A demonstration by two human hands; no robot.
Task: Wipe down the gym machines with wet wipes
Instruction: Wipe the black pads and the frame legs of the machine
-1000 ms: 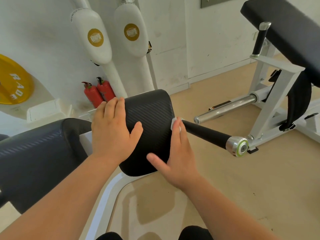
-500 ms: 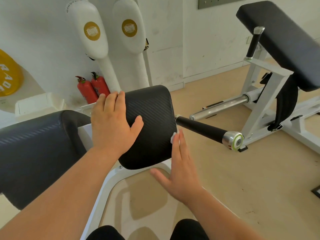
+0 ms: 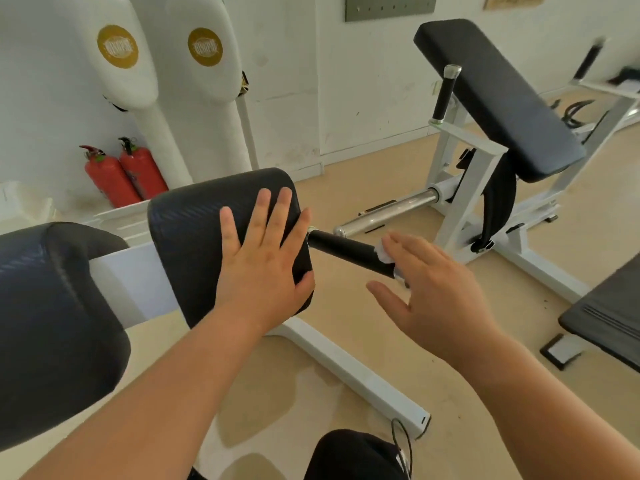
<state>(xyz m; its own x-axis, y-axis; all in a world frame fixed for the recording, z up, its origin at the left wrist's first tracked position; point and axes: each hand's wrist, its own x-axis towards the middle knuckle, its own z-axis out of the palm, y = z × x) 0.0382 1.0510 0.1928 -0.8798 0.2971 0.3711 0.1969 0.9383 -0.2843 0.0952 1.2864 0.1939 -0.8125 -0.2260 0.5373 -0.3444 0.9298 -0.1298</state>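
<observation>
One wipe point(image 3: 383, 253) — beneath right grip point(image 3: 438, 299)

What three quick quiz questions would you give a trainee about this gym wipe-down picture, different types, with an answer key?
1. True or false: the left hand rests flat on the black pad.
2. The wet wipe under the right hand touches: A the black handle, B the chrome bar, C the floor.
3. How many red fire extinguishers are in view?
Key: 1 true; 2 A; 3 two.
</observation>
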